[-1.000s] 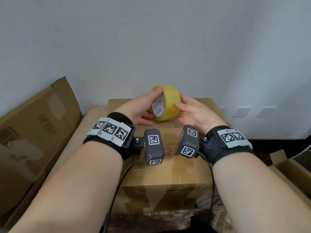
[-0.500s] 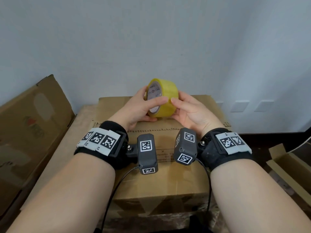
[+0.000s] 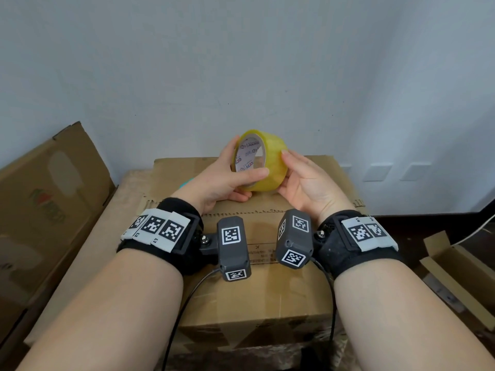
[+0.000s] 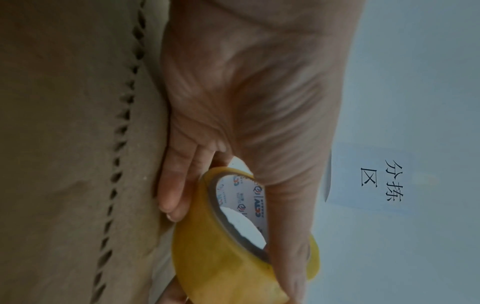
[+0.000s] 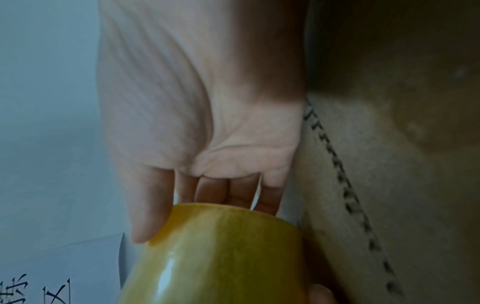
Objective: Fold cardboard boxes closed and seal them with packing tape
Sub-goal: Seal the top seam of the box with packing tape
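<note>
Above the closed cardboard box [image 3: 257, 285], one roll of yellow packing tape [image 3: 270, 167], clasped from both sides: left hand [image 3: 222, 180] curled round the near rim, thumb across the open core; right hand [image 3: 308, 183] cupping the far side, fingers bent against the tape. Two more cartons nearby: one flattened box [image 3: 45, 199] at left, one open box [image 3: 455, 269] at right.

wall [image 3: 241, 62] close behind, leaning cardboard [image 3: 48, 199] left

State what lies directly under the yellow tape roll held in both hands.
Under the tape roll is the closed cardboard box. Left hand and right hand hide whether the roll touches it.
</note>
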